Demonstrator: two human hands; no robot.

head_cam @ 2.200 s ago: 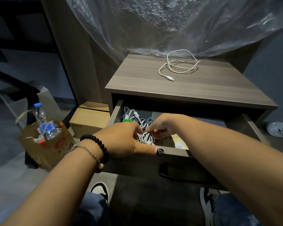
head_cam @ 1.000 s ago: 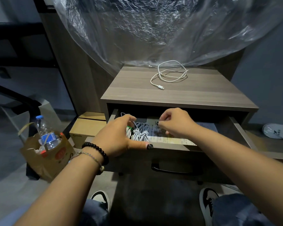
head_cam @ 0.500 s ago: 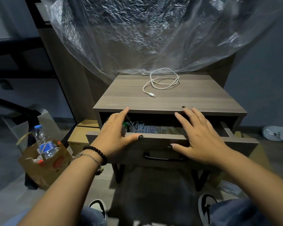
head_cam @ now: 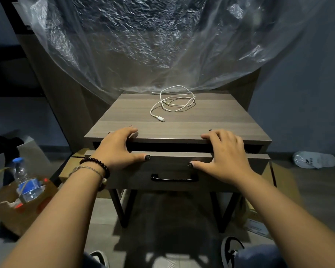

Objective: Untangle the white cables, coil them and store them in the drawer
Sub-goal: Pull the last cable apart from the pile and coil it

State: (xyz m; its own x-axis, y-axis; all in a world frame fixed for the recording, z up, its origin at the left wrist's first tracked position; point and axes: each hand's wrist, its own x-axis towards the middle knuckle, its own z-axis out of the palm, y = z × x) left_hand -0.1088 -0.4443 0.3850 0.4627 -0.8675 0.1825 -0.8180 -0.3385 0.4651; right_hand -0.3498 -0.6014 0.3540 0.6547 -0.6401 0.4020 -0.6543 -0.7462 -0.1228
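A loose white cable [head_cam: 172, 102] lies in loops on the wooden nightstand top [head_cam: 220, 120], its plug end pointing toward me. Below the top, the drawer [head_cam: 174, 167] stands only a narrow gap out, and its inside is hidden. My left hand [head_cam: 118, 149] rests flat on the drawer front's left part, fingers reaching onto the tabletop edge, thumb along the drawer's upper rim. My right hand [head_cam: 224, 153] lies spread the same way on the right part. Neither hand holds anything. A black handle [head_cam: 174, 178] sits between and below the hands.
Crinkled clear plastic sheeting [head_cam: 143, 45] hangs behind the nightstand. At the left floor, a brown paper bag [head_cam: 12, 207] holds a water bottle [head_cam: 25, 182]. A cardboard box [head_cam: 70, 167] sits left of the nightstand; a white slipper [head_cam: 313, 159] lies at right.
The hands left the coiled cables inside the drawer and moved onto its front. The drawer has slid inward from wide open to a narrow gap, hiding the cables.
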